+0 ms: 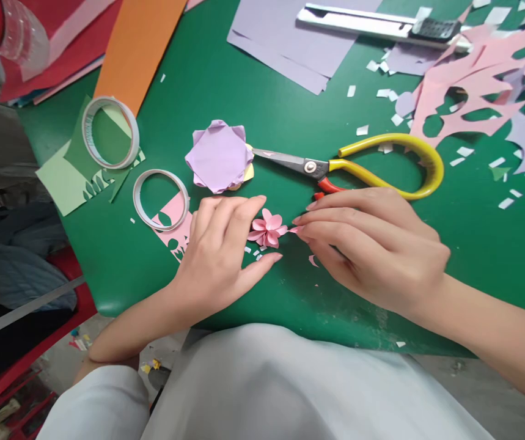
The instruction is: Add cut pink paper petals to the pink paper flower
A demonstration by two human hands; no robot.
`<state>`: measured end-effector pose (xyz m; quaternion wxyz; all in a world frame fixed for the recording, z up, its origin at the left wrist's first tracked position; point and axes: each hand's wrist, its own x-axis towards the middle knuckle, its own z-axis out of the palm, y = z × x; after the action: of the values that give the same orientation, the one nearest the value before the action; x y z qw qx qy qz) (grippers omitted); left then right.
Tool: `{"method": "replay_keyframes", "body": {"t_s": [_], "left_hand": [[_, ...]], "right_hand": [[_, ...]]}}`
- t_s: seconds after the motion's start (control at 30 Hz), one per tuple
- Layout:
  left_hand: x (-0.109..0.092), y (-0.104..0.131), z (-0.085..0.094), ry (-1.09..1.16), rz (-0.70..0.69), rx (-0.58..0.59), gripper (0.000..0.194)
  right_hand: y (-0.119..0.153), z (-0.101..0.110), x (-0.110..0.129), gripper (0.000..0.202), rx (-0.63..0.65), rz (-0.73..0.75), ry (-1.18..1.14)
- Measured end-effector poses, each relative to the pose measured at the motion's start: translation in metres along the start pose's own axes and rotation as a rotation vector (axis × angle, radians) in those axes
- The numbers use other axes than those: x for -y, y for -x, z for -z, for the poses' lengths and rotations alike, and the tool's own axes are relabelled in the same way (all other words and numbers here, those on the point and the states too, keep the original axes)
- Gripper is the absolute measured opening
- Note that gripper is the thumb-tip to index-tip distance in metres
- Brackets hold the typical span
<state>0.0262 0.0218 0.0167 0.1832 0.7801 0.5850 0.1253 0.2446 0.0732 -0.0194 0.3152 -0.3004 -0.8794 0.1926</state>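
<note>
A small pink paper flower (267,229) with layered petals lies on the green table between my hands. My left hand (225,250) rests to its left, thumb and fingers apart around the flower. On the other side my right hand (367,244) pinches a small pink paper petal (294,230), its tip at the flower's right edge; whether it touches cannot be told. Just above sits a folded purple paper flower (219,157) with a bit of yellow beneath. Scissors (310,166) with yellow and red handles lie beyond my right hand, which partly hides the red handle.
Two tape rolls (136,137) (186,198) lie at left, near green paper pieces (67,177). A box cutter (358,23) rests on purple sheets (271,30) at the back. Pink cut-out scraps (466,79) and white bits cover the right. Orange paper (136,49) and a bottle (24,40) are back left.
</note>
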Motion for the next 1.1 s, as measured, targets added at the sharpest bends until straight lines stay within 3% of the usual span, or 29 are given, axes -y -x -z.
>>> {"method": "replay_keyframes", "body": {"t_s": [0.17, 0.4, 0.83, 1.0, 1.1], "left_hand": [[-0.005, -0.004, -0.006, 0.024, 0.001, -0.044, 0.047], [-0.002, -0.002, -0.005, 0.091, -0.023, -0.201, 0.025], [0.007, -0.002, -0.008, 0.131, -0.021, -0.135, 0.030], [0.009, -0.003, -0.011, 0.284, -0.021, -0.156, 0.040], [0.013, -0.003, -0.011, 0.443, -0.011, -0.098, 0.038]], "right_hand": [[0.002, -0.003, -0.002, 0.017, -0.011, 0.025, 0.052], [0.001, -0.006, -0.004, 0.016, -0.025, 0.010, 0.075], [-0.007, 0.001, 0.001, 0.020, -0.024, -0.065, -0.044], [-0.012, 0.007, 0.007, 0.022, 0.014, -0.108, -0.208], [-0.010, 0.009, 0.007, 0.021, 0.040, -0.107, -0.300]]}}
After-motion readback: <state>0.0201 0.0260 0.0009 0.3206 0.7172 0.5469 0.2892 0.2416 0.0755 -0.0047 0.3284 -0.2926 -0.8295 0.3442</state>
